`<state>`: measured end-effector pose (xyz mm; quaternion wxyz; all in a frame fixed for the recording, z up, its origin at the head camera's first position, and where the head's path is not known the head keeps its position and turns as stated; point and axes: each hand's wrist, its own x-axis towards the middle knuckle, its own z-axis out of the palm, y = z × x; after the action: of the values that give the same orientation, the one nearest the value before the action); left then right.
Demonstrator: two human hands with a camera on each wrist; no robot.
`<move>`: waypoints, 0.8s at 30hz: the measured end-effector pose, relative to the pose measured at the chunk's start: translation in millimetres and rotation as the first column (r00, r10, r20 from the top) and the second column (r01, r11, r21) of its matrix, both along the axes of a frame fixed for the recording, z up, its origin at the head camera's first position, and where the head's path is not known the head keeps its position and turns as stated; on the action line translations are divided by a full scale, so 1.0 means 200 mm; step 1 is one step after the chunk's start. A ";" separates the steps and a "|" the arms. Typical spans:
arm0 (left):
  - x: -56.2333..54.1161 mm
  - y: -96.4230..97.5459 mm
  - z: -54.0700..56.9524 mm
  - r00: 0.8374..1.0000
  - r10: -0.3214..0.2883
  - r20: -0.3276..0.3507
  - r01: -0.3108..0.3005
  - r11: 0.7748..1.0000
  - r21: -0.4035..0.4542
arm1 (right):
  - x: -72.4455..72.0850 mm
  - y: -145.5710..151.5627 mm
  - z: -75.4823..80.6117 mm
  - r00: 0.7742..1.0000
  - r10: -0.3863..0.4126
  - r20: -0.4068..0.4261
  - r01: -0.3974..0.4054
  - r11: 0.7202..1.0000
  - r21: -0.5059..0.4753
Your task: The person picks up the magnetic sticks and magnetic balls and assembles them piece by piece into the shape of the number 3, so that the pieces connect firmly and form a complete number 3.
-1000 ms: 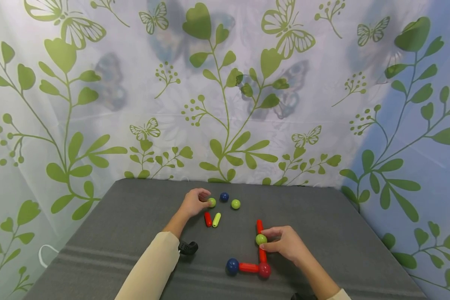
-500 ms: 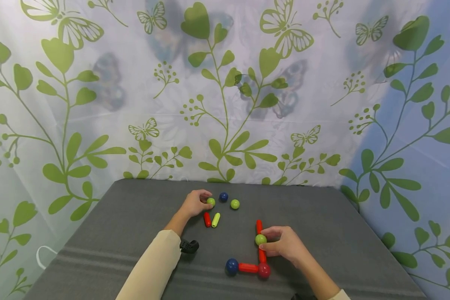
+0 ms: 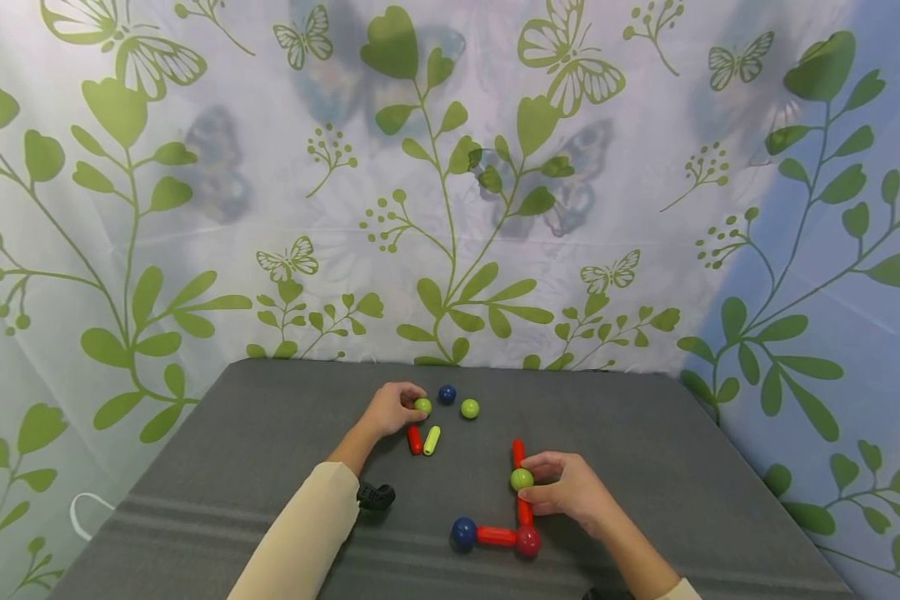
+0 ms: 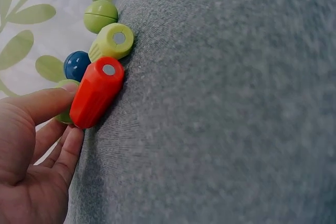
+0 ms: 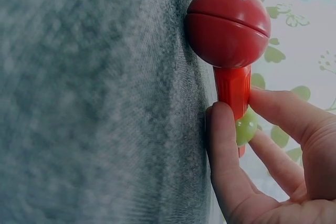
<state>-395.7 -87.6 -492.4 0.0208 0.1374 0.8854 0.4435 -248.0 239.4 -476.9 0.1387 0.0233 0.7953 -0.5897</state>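
At the far side of the table, my left hand (image 3: 394,407) holds a green ball (image 3: 422,406) between thumb and fingers; in the left wrist view a red rod (image 4: 98,92) partly hides that ball. Nearer me, my right hand (image 3: 567,487) pinches another green ball (image 3: 522,479), which sits in line between two red magnetic rods (image 3: 524,512). That line runs down to a red ball (image 5: 229,26). From the red ball a further red rod (image 3: 497,536) leads left to a dark blue ball (image 3: 464,533), making an L shape flat on the table.
Just beyond my left fingertips lie a blue ball (image 3: 447,394) and a loose green ball (image 3: 470,408). A yellow-green rod (image 3: 432,440) rests beside the loose red rod. A patterned curtain (image 3: 450,208) hangs behind the grey table (image 3: 645,467).
My left hand and the green ball at its fingertips have shifted very slightly. The right hand and the L-shaped assembly stay in place.
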 end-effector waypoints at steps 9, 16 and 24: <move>0.02 0.02 0.00 0.999 -0.018 0.029 0.017 0.998 0.054 | 0.01 0.00 0.00 1.000 -0.006 -0.002 0.006 1.000 0.010; 0.06 0.07 0.04 0.997 -0.069 0.027 0.065 0.992 0.109 | 0.02 -0.01 0.01 1.000 -0.016 0.001 0.016 1.000 0.020; 0.14 0.17 0.08 0.986 -0.158 0.044 0.148 0.972 0.181 | 0.02 -0.01 0.01 0.999 -0.040 0.015 0.039 0.999 0.034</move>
<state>-367.7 -53.6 -475.6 0.0684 0.1935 0.8282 0.5215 -244.5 236.7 -474.9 0.1330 0.0460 0.8034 -0.5785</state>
